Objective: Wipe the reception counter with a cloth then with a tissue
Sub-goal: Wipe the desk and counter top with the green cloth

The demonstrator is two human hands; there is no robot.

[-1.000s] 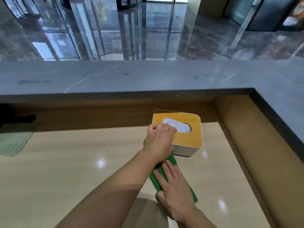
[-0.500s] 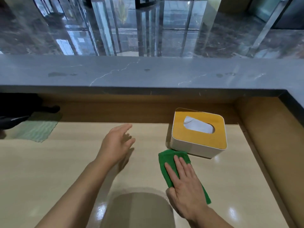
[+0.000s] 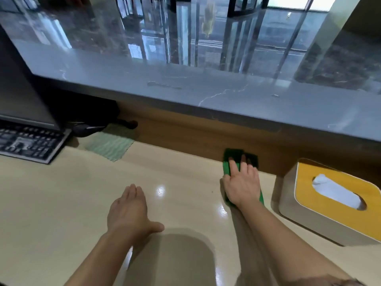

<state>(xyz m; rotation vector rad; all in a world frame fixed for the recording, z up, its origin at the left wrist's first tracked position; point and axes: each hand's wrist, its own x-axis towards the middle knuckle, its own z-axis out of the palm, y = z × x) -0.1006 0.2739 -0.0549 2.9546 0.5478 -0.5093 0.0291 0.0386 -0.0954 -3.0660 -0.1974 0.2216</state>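
Green cloth pressed under flat right hand; left hand flat, fingers straight.

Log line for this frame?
phase: cloth wipe | right hand: presses green cloth on desk | left hand: open | tissue box: unheld

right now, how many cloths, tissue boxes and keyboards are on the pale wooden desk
cloths: 2, a dark green folded cloth under the right hand and a pale green ribbed cloth lying flat
tissue boxes: 1, a white tissue box with a yellow lid
keyboards: 1, a black keyboard
total: 4
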